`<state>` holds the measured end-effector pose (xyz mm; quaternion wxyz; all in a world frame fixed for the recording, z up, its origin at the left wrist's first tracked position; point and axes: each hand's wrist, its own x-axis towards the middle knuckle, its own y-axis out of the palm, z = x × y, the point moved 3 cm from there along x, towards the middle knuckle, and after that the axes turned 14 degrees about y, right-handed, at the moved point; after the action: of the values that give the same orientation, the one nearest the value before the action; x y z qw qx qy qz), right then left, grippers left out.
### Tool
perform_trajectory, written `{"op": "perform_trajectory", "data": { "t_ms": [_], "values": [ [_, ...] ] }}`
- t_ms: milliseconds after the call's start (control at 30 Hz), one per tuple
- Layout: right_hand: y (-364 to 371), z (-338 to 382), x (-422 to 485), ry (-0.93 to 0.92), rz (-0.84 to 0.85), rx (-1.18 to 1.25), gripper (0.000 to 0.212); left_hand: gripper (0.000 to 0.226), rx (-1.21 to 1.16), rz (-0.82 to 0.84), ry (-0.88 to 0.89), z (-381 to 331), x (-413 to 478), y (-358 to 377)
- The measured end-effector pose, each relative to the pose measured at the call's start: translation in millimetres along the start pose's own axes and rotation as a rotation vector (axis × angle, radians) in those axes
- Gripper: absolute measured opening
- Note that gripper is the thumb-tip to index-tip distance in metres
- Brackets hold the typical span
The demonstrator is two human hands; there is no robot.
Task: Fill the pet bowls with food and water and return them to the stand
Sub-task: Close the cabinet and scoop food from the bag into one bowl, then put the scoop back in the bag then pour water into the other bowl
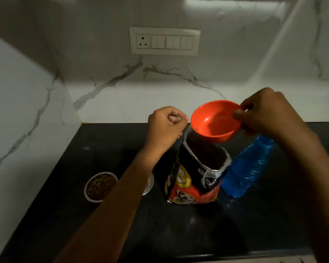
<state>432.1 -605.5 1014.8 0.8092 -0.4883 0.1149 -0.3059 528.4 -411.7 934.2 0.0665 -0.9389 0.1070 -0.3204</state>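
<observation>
A black and red pet food bag [194, 177] stands open on the black counter [179, 228]. My left hand [165, 128] pinches the bag's top edge at its far left corner. My right hand [264, 112] grips the rim of an orange plastic bowl [215, 120], tilted over the bag's mouth, with one kibble piece near its lower lip. A steel pet bowl [100, 186] full of brown kibble sits at the left. A second steel bowl [149, 184] lies mostly hidden behind my left forearm. A blue water bottle [247, 168] stands right of the bag.
White marble walls close in the counter at the back and left. A switch panel with a socket [164, 40] is on the back wall. The counter's front edge [198, 256] runs along the bottom.
</observation>
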Motion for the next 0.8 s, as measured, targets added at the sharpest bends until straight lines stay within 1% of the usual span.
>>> {"op": "perform_trajectory", "data": {
  "t_ms": [33, 100, 167, 233, 300, 367, 467, 567, 667, 733, 800],
  "values": [
    [2, -3, 3, -0.009, 0.017, -0.046, 0.010, 0.002, 0.024, 0.005, -0.004, 1, -1, 5],
    [4, -9, 9, -0.033, 0.055, -0.136, 0.006, 0.008, 0.044, 0.004, -0.022, 1, -4, 14],
    [8, -10, 16, -0.086, 0.072, -0.228, 0.009, 0.013, 0.073, -0.012, -0.036, 1, -4, 18],
    [16, -5, 20, -0.161, 0.101, -0.276, 0.013, 0.013, 0.082, -0.029, -0.043, 0, -4, 19],
    [29, 2, 20, -0.237, 0.151, -0.319, 0.023, 0.013, 0.099, -0.050, -0.037, -4, -6, 20],
    [47, 11, 18, -0.315, 0.175, -0.417, 0.031, 0.011, 0.140, -0.047, -0.020, -7, -7, 19],
    [78, 15, 12, -0.468, 0.206, -0.581, 0.029, 0.013, 0.176, -0.020, -0.025, -12, -12, 25],
    [105, 7, 15, -0.564, 0.263, -0.682, 0.029, 0.012, 0.179, -0.012, -0.064, -15, -17, 30],
    [109, 0, 24, -0.536, 0.256, -0.618, 0.027, 0.009, 0.235, -0.023, -0.050, -24, -23, 30],
    [95, -6, 26, -0.501, 0.235, -0.486, 0.027, 0.009, 0.305, -0.017, -0.019, -37, -30, 33],
    [77, -17, 24, -0.473, 0.219, -0.291, 0.028, 0.009, 0.377, -0.029, 0.065, -54, -36, 41]
  ]
}}
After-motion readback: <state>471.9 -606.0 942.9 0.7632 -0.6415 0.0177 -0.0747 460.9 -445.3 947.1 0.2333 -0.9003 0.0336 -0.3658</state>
